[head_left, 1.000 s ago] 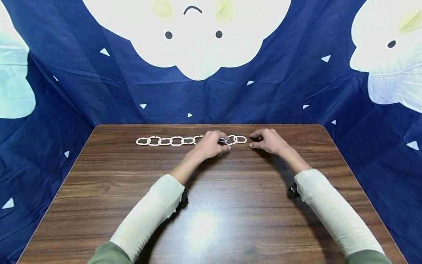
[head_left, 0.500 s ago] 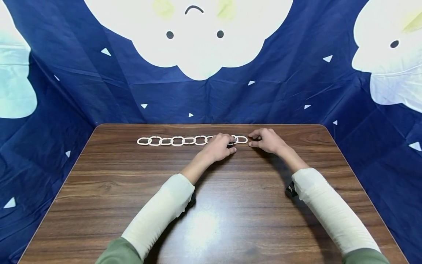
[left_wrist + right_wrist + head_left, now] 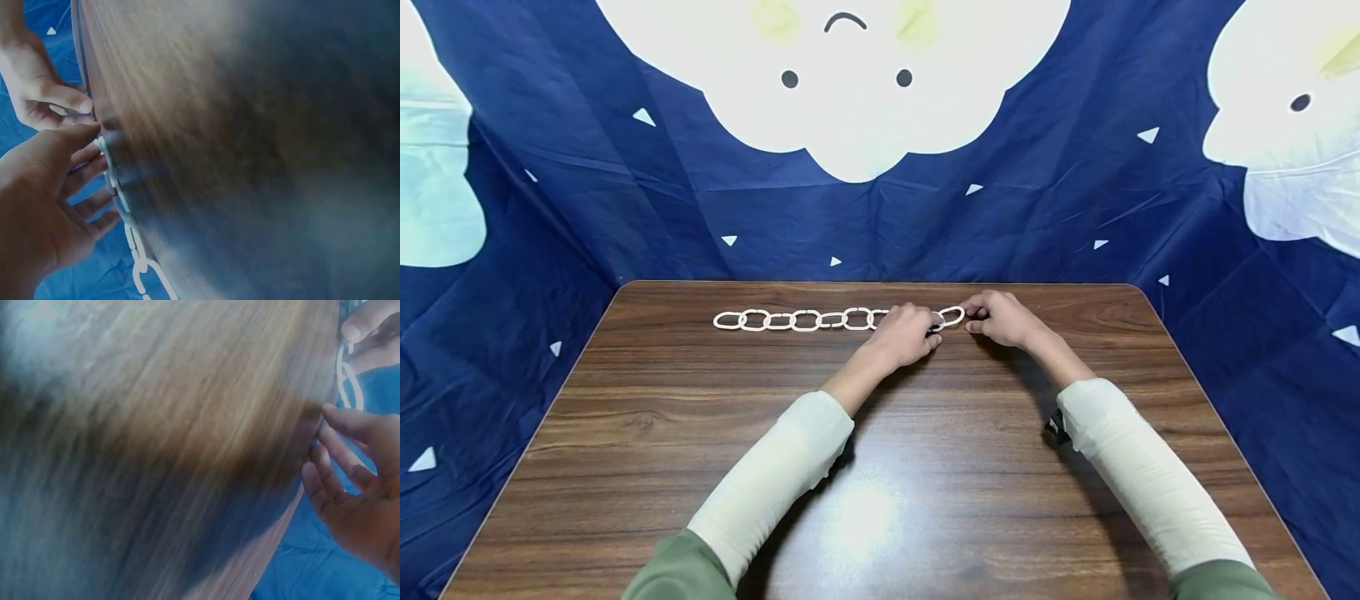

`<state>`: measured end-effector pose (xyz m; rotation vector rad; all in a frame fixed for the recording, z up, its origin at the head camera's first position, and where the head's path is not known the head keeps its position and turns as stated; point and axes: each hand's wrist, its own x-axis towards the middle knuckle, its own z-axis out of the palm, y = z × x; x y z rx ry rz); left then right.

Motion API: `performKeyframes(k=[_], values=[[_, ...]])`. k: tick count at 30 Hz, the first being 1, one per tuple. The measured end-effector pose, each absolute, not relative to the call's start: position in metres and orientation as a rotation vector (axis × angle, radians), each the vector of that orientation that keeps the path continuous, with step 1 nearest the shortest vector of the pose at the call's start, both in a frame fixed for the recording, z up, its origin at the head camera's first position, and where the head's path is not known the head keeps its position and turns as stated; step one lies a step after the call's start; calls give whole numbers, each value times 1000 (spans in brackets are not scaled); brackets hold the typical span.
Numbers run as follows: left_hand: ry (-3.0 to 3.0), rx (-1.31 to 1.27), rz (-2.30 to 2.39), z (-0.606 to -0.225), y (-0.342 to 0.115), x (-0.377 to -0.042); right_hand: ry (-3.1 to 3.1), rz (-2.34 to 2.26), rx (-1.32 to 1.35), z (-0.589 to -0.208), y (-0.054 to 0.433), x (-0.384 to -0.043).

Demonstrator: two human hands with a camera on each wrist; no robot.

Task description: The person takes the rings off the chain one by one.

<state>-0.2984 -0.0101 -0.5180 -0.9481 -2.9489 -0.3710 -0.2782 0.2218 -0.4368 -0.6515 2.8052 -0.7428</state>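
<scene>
Left grip (image 3: 904, 335) lies loose over the chain (image 3: 767, 322), apparently to steady it near the back of the desk (image 3: 625, 375); right grip (image 3: 1003, 318), also relaxed, sits just beside the slanted end link (image 3: 952, 308), perhaps to guide it.

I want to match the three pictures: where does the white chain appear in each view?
Head: the white chain lies about mid-height, along the back of the table, partly covered by the left hand.
Left wrist: the white chain runs at lower left, down to the bottom edge.
Right wrist: a short part of the white chain, at top right.
Shared landmark: the left hand, near the middle, at lower left, and at top right, respectively.
</scene>
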Motion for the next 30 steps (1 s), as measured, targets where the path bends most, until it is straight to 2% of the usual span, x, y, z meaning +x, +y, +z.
performKeyframes(k=[15,22,30], values=[[-2971,-916,-398,-518,-10,-309,2789,-862,-825,-443,216,-275],[-3006,-807,-686,-513,-15,-309,2788,-841,-775,-445,213,-275],[-2953,-709,-1137,-475,-27,-282,2798,-968,-746,-445,207,-271]])
